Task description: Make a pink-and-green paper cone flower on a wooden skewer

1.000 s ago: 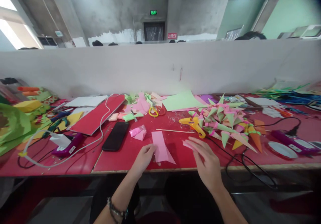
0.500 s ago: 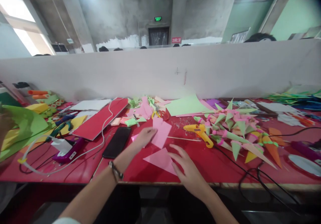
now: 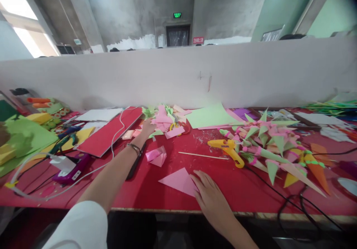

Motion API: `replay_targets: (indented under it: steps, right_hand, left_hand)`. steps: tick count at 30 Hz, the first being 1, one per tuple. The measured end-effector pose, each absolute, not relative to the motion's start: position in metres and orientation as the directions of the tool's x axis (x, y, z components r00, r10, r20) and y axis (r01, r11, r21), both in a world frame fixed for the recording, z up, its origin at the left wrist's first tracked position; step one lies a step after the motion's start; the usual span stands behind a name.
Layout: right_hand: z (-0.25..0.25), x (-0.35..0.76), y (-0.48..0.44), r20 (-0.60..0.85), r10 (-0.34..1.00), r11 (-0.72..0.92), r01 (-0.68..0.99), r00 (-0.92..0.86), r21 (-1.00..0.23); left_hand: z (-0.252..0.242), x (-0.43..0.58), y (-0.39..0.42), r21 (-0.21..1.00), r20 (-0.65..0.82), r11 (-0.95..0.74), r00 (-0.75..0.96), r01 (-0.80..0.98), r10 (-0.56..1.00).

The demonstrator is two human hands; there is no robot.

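Note:
My left hand [image 3: 147,128] reaches to the heap of pink and green paper scraps [image 3: 163,119] at the back of the table; its fingertips are too small and blurred to make out. My right hand [image 3: 208,189] lies with fingers stretched out over the right edge of a pink paper triangle [image 3: 178,181], which is flat on the red table. Left of the triangle sits a small glossy pink folded piece [image 3: 156,156]. A pink paper piece [image 3: 174,132] rests at the front of the heap. Beyond my right hand is a thin pale stick [image 3: 203,155].
A yellow glue gun [image 3: 227,150] lies beside a pile of green and pink paper cones [image 3: 267,141], its black cable trailing right. A black phone [image 3: 135,165] is partly under my left forearm. Further left are a red board [image 3: 111,131] and a purple power strip [image 3: 71,169].
My left hand has moved from the middle of the table back to the scrap heap. The pink paper it held now lies by the heap. My right hand has settled onto the triangle.

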State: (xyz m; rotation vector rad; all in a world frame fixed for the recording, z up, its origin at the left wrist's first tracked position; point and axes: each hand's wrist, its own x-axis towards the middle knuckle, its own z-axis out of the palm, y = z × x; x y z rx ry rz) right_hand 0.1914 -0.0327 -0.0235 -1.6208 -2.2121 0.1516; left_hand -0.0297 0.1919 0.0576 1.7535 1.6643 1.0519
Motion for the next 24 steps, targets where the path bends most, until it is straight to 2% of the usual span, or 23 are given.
replay_targets:
  steps: [2,5,10,14,18,20,24]
  right_hand:
    - [-0.02,0.189,-0.032,0.228,0.947,0.298,0.888,-0.228,-0.349]
    - [-0.014,0.183,-0.033,0.198,0.96,0.263,0.882,-0.199,-0.392]
    - [-0.008,0.174,-0.035,0.225,0.955,0.277,0.849,-0.193,-0.45]
    - [-0.006,0.173,-0.037,0.287,0.939,0.315,0.811,-0.19,-0.493]
    - [-0.005,0.176,-0.038,0.356,0.918,0.332,0.828,-0.174,-0.453]
    - [-0.004,0.18,-0.037,0.38,0.909,0.335,0.847,-0.174,-0.413]
    - [-0.005,0.188,-0.04,0.381,0.891,0.383,0.86,-0.247,-0.338]
  left_hand:
    - [0.054,-0.026,0.177,0.758,0.212,-0.172,0.012,0.63,0.977]
    - [0.054,-0.015,0.138,0.7,0.238,-0.311,0.2,0.643,0.95]
    - [0.047,0.001,0.056,0.635,0.237,-0.545,0.533,0.548,0.812]
    - [0.031,-0.002,0.019,0.642,0.232,-0.557,0.559,0.526,0.796]
    - [0.023,-0.011,-0.002,0.66,0.227,-0.531,0.533,0.531,0.815]
    - [0.023,-0.014,-0.01,0.627,0.214,-0.562,0.574,0.54,0.79]
    - [0.016,-0.014,-0.018,0.481,0.166,-0.631,0.644,0.609,0.747]
